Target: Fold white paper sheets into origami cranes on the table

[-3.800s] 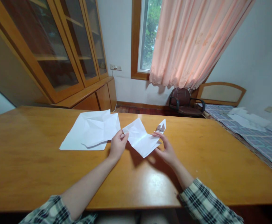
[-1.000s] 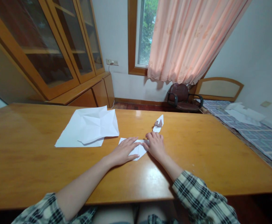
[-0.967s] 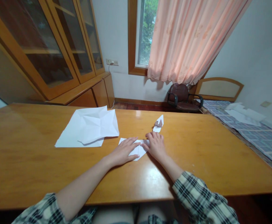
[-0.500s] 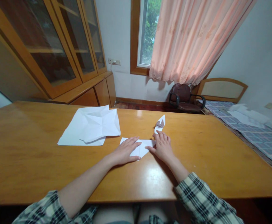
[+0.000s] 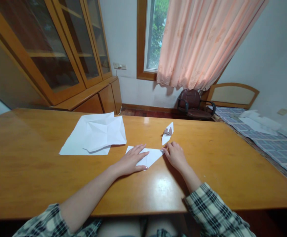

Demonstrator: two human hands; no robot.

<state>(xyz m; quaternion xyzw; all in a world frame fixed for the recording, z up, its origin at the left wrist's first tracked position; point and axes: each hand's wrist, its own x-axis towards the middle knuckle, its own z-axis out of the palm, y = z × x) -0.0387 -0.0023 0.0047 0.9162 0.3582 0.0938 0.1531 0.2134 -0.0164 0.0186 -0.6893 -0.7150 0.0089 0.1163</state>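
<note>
Left fingers (image 5: 142,154) atop paper (image 5: 152,156), right fingers (image 5: 166,152) at corner

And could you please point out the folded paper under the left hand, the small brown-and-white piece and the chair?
Folded paper (image 5: 152,156): head view, uncovered white face.
Small brown-and-white piece (image 5: 167,132): head view, brown middle.
Chair (image 5: 192,97): head view, backrest.

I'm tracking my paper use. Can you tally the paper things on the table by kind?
Loose sheets, one over the other: 2
Folded sheet under the left hand: 1
Small folded piece with a darker patch: 1
Total: 4 visible
</note>
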